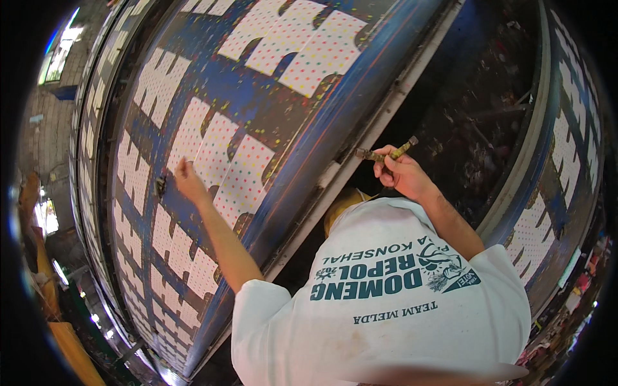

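My left hand is over the blue table, at the left edge of a white fabric panel with coloured dots. Its fingers are pinched together; whatever they may hold is too small to make out. A small dark object lies on the table just left of those fingers. My right hand is held up past the table's edge, closed around two short, yellowish-green sticks with brownish ends. They cross or spread apart at the fingers.
More dotted panels lie in rows along the long printing table, among scattered small coloured specks. A metal rail runs along its near edge. Beyond a dark, littered gap stands a second table with similar panels.
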A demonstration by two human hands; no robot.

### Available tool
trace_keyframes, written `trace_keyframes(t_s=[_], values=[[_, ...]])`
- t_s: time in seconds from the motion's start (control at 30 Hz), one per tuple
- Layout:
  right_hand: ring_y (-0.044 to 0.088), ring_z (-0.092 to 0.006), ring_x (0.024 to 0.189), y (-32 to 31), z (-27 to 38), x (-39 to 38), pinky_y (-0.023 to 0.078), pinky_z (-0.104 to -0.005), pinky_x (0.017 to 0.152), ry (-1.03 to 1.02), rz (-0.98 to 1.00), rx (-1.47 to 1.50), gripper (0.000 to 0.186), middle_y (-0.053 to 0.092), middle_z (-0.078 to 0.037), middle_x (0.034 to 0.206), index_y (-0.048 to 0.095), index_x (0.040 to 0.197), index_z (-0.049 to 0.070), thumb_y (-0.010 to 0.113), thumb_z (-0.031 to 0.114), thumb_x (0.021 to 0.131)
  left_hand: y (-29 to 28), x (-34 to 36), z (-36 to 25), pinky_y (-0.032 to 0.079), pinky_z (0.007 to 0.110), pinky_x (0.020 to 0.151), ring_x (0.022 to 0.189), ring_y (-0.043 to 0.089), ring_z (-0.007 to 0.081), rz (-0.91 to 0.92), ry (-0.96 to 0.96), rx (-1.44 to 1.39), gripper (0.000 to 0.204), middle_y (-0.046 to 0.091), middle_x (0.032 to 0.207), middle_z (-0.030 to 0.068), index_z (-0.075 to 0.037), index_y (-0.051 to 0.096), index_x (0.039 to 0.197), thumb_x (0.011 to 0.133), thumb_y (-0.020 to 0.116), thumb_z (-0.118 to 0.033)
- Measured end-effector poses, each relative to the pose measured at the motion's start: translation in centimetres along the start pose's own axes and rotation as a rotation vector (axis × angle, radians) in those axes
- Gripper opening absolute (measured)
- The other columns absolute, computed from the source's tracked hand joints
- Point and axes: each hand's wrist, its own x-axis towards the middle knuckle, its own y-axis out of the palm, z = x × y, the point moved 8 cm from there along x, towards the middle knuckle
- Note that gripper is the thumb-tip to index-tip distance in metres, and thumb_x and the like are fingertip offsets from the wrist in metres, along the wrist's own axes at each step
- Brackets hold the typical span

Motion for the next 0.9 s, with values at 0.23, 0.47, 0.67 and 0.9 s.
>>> trace_keyframes(t_s=[0.23,0.47,0.67,0.9], values=[[0.053,-0.0112,0.079,-11.8,8.7,-0.4,0.045,-0.0258,0.074,-0.237,-0.424,-0.032,0.024,0.067,-0.006,0.099,0.062,0.128,0.006,0.056,0.022,0.112,24.3,-17.7,-23.3,0.056,0.032,0.094,0.108,0.069,0.0187,0.57,0.287,-0.251,0.023,0.071,0.12,0.01,-0.003,0.073,0.122,0.099,0.069,-0.005],[0.055,-0.007,0.075,-16.6,12.5,1.8,0.044,-0.0226,0.068,-0.284,-0.478,-0.216,0.029,0.074,-0.007,0.094,0.064,0.125,0.004,0.057,0.029,0.112,37.5,-27.2,-33.2,0.054,0.034,0.098,0.112,0.069,0.0207,0.852,0.271,-0.255,0.025,0.073,0.12,0.0104,-0.001,0.07,0.127,0.108,0.063,-0.015],[0.057,-0.0067,0.075,-16.8,13.1,3.3,0.044,-0.0227,0.069,-0.222,-0.385,-0.057,0.027,0.075,-0.006,0.091,0.068,0.115,0.004,0.059,0.029,0.111,39.9,-29.3,-32.9,0.053,0.036,0.096,0.108,0.07,0.0262,0.84,0.283,-0.249,0.023,0.073,0.118,0.0145,0.0,0.071,0.124,0.106,0.062,-0.011],[0.056,-0.0095,0.066,-16.8,12.3,3.8,0.048,-0.0229,0.073,-0.127,-0.356,0.119,0.024,0.073,-0.006,0.082,0.068,0.1,0.006,0.061,0.026,0.109,39.3,-29.9,-33.3,0.051,0.035,0.099,0.11,0.069,0.0245,0.793,0.391,-0.257,0.024,0.074,0.12,0.0139,0.001,0.07,0.123,0.103,0.064,-0.01]])
